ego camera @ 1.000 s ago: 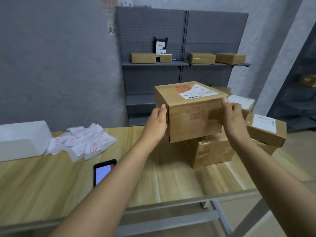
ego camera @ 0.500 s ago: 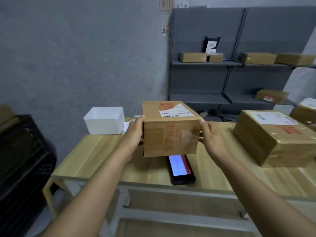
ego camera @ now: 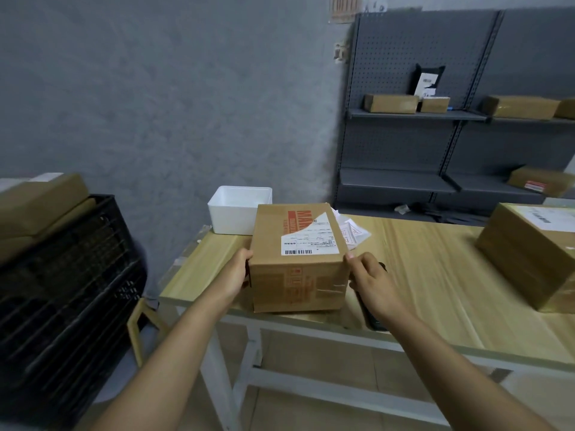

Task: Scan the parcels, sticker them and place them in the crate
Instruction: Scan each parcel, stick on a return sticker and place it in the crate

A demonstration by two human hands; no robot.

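Both our hands clamp a brown cardboard parcel (ego camera: 297,256) from opposite sides: our left hand (ego camera: 231,276) presses its left face with fingers wrapped behind, and our right hand (ego camera: 371,283) curls against its right face, thumb at the top corner. We hold the parcel over the near left corner of the pale wooden table (ego camera: 435,275); whether its base touches the wood we cannot tell. Its top carries a white barcode shipping label (ego camera: 309,239) over red print. Left of our grip stands a black slatted plastic crate (ego camera: 62,300). Just behind the parcel sits a white rectangular tub (ego camera: 238,209), with white stickers (ego camera: 353,233) beside it. Under our right hand lies a dark handheld scanner (ego camera: 375,318). Far right rests a larger brown taped box (ego camera: 529,256).
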